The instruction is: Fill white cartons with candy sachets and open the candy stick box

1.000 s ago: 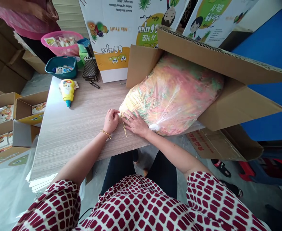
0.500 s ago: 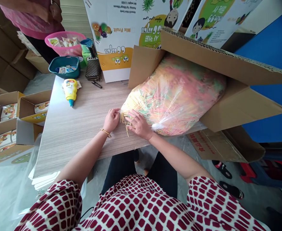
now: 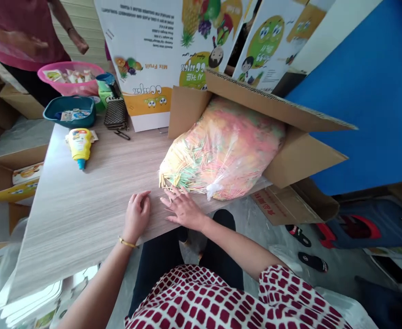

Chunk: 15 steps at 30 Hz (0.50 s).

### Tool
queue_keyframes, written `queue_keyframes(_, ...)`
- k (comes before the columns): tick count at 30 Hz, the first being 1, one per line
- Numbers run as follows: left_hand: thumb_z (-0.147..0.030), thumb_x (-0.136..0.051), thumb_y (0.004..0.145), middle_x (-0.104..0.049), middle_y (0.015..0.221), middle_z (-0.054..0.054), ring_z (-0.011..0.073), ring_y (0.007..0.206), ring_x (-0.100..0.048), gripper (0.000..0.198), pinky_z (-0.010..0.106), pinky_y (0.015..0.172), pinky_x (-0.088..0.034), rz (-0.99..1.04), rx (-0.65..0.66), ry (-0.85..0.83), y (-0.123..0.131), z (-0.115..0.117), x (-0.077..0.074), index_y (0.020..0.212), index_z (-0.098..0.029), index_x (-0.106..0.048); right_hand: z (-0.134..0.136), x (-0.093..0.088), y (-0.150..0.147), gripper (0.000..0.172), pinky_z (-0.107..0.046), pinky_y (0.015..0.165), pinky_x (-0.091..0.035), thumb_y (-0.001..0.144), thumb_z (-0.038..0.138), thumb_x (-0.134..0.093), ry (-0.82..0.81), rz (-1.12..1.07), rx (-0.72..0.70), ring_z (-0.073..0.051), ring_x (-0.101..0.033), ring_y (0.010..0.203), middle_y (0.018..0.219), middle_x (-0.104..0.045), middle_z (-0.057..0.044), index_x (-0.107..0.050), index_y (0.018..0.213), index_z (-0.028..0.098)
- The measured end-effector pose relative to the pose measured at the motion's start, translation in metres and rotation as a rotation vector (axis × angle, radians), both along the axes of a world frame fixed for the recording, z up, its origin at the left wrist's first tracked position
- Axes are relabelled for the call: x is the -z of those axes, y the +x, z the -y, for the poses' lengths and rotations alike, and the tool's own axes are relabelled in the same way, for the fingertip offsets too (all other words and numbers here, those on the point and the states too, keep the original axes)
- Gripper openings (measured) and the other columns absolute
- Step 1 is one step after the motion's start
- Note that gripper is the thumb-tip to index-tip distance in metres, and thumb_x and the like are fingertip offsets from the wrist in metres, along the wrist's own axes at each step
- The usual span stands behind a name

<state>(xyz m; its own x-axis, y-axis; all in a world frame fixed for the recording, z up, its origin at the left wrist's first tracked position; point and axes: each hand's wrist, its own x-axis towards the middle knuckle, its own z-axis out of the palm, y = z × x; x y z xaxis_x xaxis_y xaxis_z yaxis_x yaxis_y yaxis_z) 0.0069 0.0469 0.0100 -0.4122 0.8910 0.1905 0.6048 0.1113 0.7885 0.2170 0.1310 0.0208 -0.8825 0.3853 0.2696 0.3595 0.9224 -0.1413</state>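
Observation:
A big clear plastic bag (image 3: pixel 228 153) full of thin pink, yellow and green candy sticks lies on its side, bulging out of an opened cardboard box. Loose yellow sticks (image 3: pixel 162 180) poke out at its left end. My right hand (image 3: pixel 183 209) is just in front of them, palm down, its fingers spread and the fingertips close to the lowest sticks. To its left, my left hand (image 3: pixel 137 214) rests on the table with the fingers curled in. Whatever may be inside those fingers is hidden.
On the wooden table (image 3: pixel 94 196) stand a yellow bottle (image 3: pixel 80 145), a teal basket (image 3: pixel 70 114), a pink basket (image 3: pixel 67 77) and a dark pouch (image 3: pixel 116 113). Printed cartons (image 3: pixel 146 59) stand behind. The box's flap (image 3: pixel 304 160) juts out right. Another person (image 3: pixel 26 36) is at the back left.
Both hands have drawn back from the bag's left end toward the table's front edge, the left hand farther from the sticks. The camera view has shifted. The other person's arms have moved apart.

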Motion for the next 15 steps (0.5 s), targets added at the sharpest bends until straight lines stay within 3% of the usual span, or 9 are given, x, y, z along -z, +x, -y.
queue_keyframes(3,-0.034,-0.045,0.102,-0.063,0.125,0.012,0.0285,0.12,-0.058,0.033,0.048,0.107,-0.045,-0.148,0.089,0.071,0.014,0.017,0.007,0.125,-0.019,-0.063,-0.015,0.013,-0.019,0.064,-0.062,0.126,-0.017,0.102,0.055,-0.049,0.034,0.025,0.051,-0.033,-0.02,0.156,0.163,-0.038,-0.015,-0.046,0.153,0.018)
queue_keyframes(9,-0.032,-0.045,0.103,-0.063,0.126,0.012,0.0298,0.119,-0.059,0.031,0.05,0.103,-0.047,-0.295,0.127,0.17,0.016,0.026,0.03,0.126,-0.02,-0.062,-0.045,0.018,-0.045,0.056,-0.057,0.122,-0.027,0.105,0.046,-0.048,0.164,-0.029,0.167,-0.035,-0.022,0.154,0.157,-0.045,-0.017,-0.048,0.149,0.011)
queue_keyframes(15,-0.029,-0.046,0.103,-0.068,0.119,0.008,0.0294,0.121,-0.059,0.025,0.05,0.104,-0.047,-0.364,0.155,0.225,0.015,0.021,0.035,0.118,-0.022,-0.064,-0.04,0.019,-0.04,0.047,-0.055,0.116,-0.035,0.106,0.039,-0.048,0.151,-0.058,0.233,-0.033,-0.031,0.148,0.151,-0.051,-0.015,-0.05,0.146,0.015)
